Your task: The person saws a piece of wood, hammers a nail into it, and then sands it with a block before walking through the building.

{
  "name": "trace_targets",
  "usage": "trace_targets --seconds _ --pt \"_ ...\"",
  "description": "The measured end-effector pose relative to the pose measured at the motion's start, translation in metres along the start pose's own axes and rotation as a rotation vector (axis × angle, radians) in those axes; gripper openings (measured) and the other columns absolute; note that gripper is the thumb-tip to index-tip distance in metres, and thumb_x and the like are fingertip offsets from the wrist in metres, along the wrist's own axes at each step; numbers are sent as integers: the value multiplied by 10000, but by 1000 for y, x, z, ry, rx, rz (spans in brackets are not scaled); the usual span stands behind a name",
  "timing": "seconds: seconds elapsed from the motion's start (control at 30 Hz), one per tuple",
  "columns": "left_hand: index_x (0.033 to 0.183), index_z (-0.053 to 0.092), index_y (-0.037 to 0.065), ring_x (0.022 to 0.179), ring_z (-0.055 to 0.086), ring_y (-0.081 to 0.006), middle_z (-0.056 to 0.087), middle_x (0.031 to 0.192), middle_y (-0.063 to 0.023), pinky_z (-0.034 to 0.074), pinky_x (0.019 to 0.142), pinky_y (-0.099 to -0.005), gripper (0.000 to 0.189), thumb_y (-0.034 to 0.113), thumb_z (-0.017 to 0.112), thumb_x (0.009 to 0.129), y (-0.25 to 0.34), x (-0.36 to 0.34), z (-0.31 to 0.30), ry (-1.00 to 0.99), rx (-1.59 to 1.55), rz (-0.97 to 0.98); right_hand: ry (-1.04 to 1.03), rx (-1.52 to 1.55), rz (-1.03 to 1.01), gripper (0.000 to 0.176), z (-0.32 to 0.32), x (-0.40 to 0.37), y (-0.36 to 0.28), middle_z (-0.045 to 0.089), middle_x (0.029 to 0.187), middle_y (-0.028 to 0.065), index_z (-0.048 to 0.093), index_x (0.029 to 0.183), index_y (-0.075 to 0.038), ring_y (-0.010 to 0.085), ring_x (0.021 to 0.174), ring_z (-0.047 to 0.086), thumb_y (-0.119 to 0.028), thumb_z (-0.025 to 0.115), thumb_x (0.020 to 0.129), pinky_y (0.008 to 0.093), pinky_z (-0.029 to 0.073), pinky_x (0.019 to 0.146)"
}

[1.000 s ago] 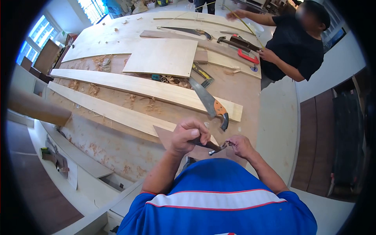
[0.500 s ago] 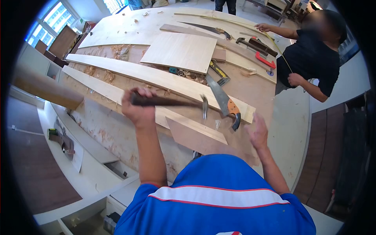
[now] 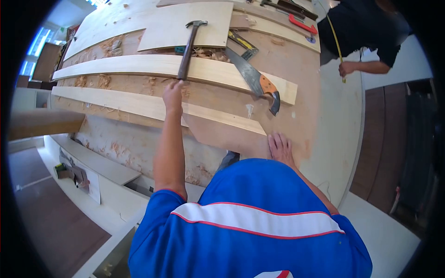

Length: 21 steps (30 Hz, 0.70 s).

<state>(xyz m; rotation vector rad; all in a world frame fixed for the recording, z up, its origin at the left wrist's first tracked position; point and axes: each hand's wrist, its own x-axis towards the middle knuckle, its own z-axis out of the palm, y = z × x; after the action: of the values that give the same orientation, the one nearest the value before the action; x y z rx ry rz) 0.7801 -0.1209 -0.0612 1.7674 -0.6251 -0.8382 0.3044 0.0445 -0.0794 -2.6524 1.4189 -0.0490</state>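
My left hand point(image 3: 173, 96) reaches forward over the near boards. Its fingers are pinched on what looks like a thin dark stick point(image 3: 168, 79), too small to name. Just beyond the fingertips lies a claw hammer point(image 3: 187, 54), its handle end close to them and its head on a pale panel point(image 3: 155, 34). My right hand point(image 3: 281, 147) rests with fingers spread on the tabletop, beside the angled end of a brownish board point(image 3: 227, 134). A handsaw point(image 3: 252, 76) with an orange and black handle lies across a long pale plank point(image 3: 134, 64).
Another long plank point(image 3: 116, 99) lies nearer me. A yellow and black square point(image 3: 243, 42) sits beyond the saw, and a red-framed tool point(image 3: 302, 24) farther right. Wood shavings point(image 3: 111, 46) are scattered about. At right a co-worker's hand point(image 3: 346, 68) holds a tape measure point(image 3: 334, 34).
The hammer has gone from my raised left hand onto the plank and panel. My right hand has come down to the tabletop. The view has tilted downward.
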Motion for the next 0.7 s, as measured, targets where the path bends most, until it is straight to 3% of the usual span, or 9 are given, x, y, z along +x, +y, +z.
trace_targets --seconds 0.07,0.17,0.27,0.33,0.4,0.47,0.6,0.7 --pt "1211 695 -60 973 667 -257 700 1077 -135 546 876 -352 443 253 770 907 -39 -32 -5 66 232 195 15 20 -19 637 -15 15 -16 388 1586 218 416 1558 -38 401 1457 378 -246 549 970 598 337 1117" --pt "1271 648 -97 1112 660 -335 691 1199 -225 517 1004 -414 543 242 788 871 -42 -112 -7 2 390 317 49 74 -49 617 -9 12 -13 444 1537 203 430 1552 -54 397 1401 430 -229 546 971 584 354 1101" --pt "1285 619 -90 1216 608 -432 649 1263 -289 488 1066 -475 581 223 793 827 -39 -164 -13 -84 494 472 -94 51 0 625 -14 -16 9 494 1484 186 442 1545 -69 389 1360 461 -294 565 976 560 363 1097" --pt "1310 592 -70 1240 580 -458 629 1285 -296 471 1084 -497 600 203 791 815 -45 -182 -12 -111 611 670 -152 137 117 764 -55 -42 26 507 1455 175 441 1540 -71 384 1363 460 -353 717 885 536 364 1108" --pt "1343 572 -37 1310 534 -451 580 1377 -271 438 1122 -510 632 216 804 812 -44 -198 -2 -223 709 753 -101 155 170 999 -94 -79 48 492 1471 174 430 1538 -65 386 1370 453 -313 898 691 525 357 1124" --pt "1361 564 -23 1334 519 -451 553 1415 -269 426 1132 -524 672 234 820 796 -24 -218 16 -362 795 809 -163 93 285 1184 -115 -124 79 472 1488 183 408 1551 -69 389 1384 443 -236 981 528 534 345 1139" --pt "1465 496 -7 1438 417 -444 471 1510 -266 340 1190 -559 865 295 852 736 -14 -230 67 -736 946 942 -141 -11 357 1235 -133 -193 140 451 1506 198 386 1567 -68 395 1384 436 -225 996 504 535 331 1140" --pt "1515 441 -5 1456 398 -413 461 1524 -235 307 1208 -562 962 333 860 718 -11 -232 100 -811 1119 1037 -122 -28 358 1238 -127 -212 162 449 1504 201 384 1567 -66 403 1374 437 -234 998 505 535 327 1137"
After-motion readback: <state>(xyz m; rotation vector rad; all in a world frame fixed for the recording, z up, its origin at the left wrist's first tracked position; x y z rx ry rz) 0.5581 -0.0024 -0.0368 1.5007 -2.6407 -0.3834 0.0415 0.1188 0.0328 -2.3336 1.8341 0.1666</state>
